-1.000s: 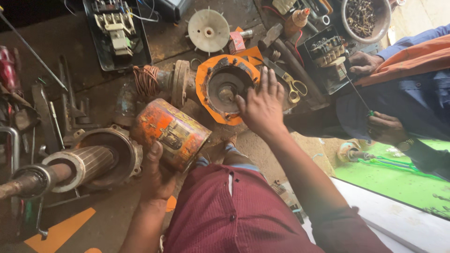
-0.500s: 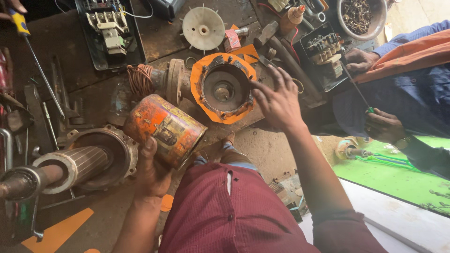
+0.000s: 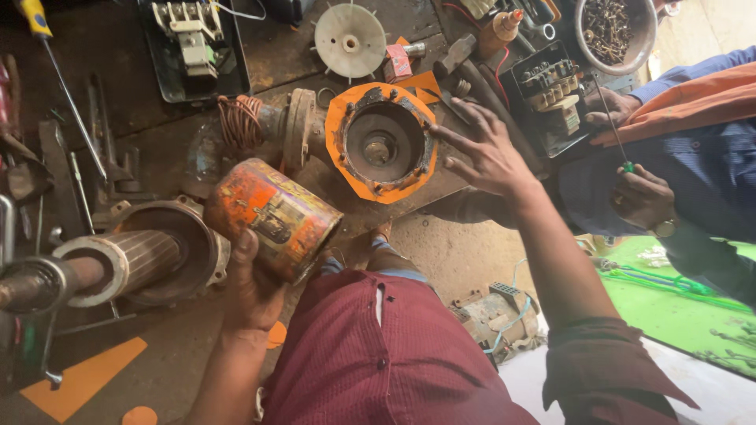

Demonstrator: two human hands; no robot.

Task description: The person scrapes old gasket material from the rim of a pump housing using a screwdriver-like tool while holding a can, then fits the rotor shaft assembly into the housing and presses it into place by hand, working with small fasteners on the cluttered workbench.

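While the left hand (image 3: 252,287) cups the underside of a rusty orange can (image 3: 272,218), thumb up its near side and fingers wrapped underneath, the can lies tilted on its side at the near edge of the workbench (image 3: 157,149), just right of a grey motor housing (image 3: 169,244) with a ribbed rotor (image 3: 118,264) poking out to the left. So that hand is closed around the can, no question. The right hand (image 3: 488,157) is spread wide, fingers splayed, holding nothing, with fingertips touching or nearly touching the right rim of the orange end cover (image 3: 382,142), which sits face up a bit farther back. A copper coil (image 3: 239,123) lies to the left of the cover, and a white fan (image 3: 350,39) is farther off.

What worries me: the can looks only half supported at the bench edge. If that grip loosens, I'd guess it rolls off toward the lap. Also the open hand is right beside the bolts on the cover rim, so a careless push could scrape knuckles or shove the cover into the clutter. Another person's hand (image 3: 642,197) with a thin screwdriver (image 3: 613,126) is working at the right, well apart from the cover but close enough that elbows could bump.
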